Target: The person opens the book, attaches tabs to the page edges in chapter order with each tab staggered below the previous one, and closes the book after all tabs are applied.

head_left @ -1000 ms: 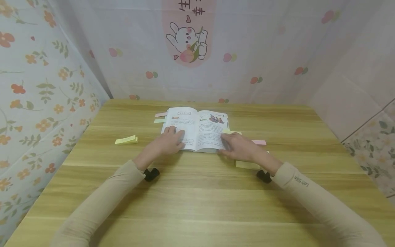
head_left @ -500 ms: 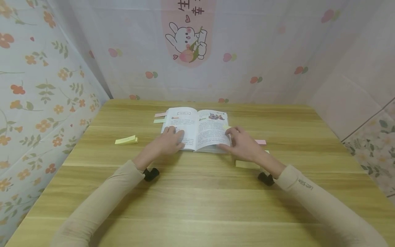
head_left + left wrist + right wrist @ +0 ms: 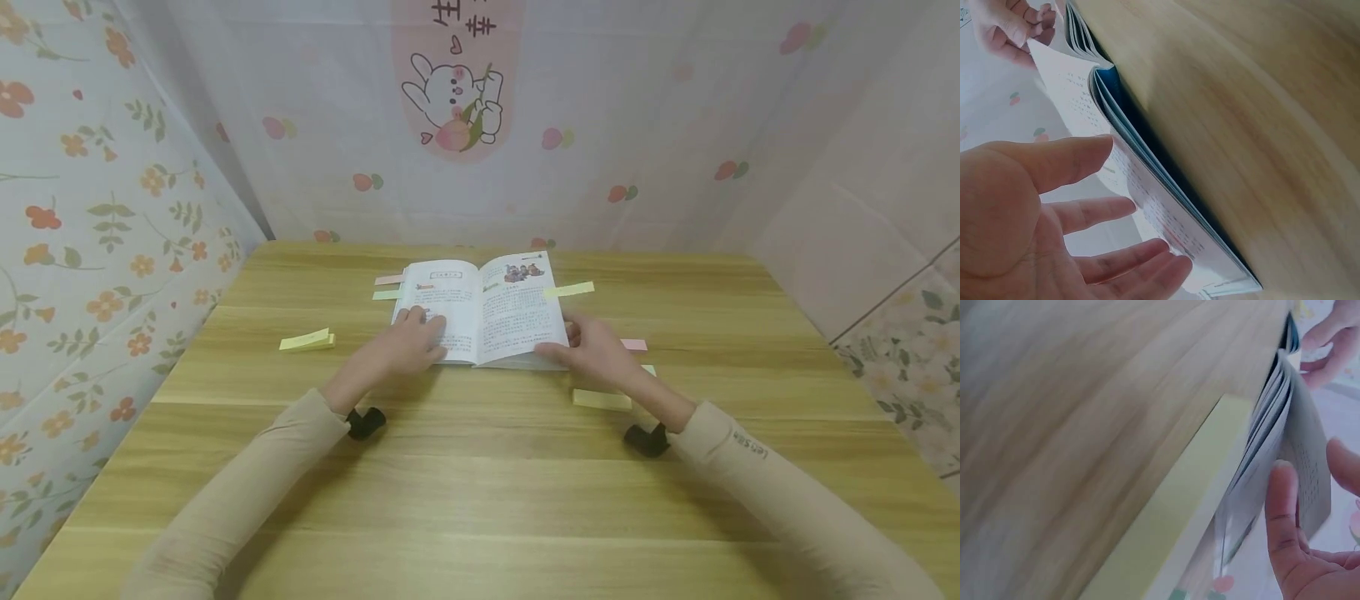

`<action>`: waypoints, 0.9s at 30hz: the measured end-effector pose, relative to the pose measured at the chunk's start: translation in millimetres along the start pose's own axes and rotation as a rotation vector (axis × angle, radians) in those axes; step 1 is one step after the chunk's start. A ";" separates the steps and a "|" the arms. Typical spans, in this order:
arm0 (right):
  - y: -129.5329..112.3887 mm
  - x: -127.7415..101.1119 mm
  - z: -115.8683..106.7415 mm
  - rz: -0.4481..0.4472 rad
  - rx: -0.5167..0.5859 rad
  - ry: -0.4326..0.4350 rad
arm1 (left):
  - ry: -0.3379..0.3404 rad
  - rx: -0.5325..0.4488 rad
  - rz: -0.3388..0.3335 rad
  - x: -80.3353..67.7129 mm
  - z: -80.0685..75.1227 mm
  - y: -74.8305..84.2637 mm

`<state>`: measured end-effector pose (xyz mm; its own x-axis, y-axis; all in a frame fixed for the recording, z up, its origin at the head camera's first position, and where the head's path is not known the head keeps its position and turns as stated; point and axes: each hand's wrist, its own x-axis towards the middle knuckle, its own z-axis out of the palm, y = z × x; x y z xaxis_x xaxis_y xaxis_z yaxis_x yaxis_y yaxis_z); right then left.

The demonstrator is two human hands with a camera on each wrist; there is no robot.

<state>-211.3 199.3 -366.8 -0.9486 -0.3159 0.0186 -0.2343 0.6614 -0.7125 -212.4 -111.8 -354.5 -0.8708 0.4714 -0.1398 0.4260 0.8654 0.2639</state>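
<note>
Lifting book (image 3: 480, 312) page, right hand (image 3: 596, 354); sleeve (image 3: 750, 454) lettering unreadable.

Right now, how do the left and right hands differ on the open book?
The left hand lies flat, fingers straight on the left page of the open white illustrated book; the right hand curls at the book's right edge, lifting the right page. The left hand sits on top, the right hand beside. Both touch the book.

Home study nook: wooden desk (image 3: 480, 500), cartoon floral wall coverings (image 3: 112, 217).
</note>
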 end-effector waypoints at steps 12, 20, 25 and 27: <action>-19.3 9.7 -3.1 0.131 0.392 0.031 | 0.024 -0.054 0.003 -1.3 -1.1 -5.9; -35.2 17.1 4.0 0.147 0.518 0.043 | 0.068 -0.134 -0.009 0.8 4.2 -11.1; -40.4 24.6 13.6 0.117 0.605 0.028 | 0.109 -0.225 -0.011 2.9 7.0 -15.6; -42.4 27.2 16.7 0.100 0.634 0.016 | 0.128 -0.266 -0.006 4.1 7.4 -17.6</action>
<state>-223.6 151.4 -347.9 -0.9636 -0.2602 -0.0622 0.0219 0.1551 -0.9876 -221.6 -123.9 -366.8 -0.9043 0.4262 -0.0248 0.3562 0.7852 0.5066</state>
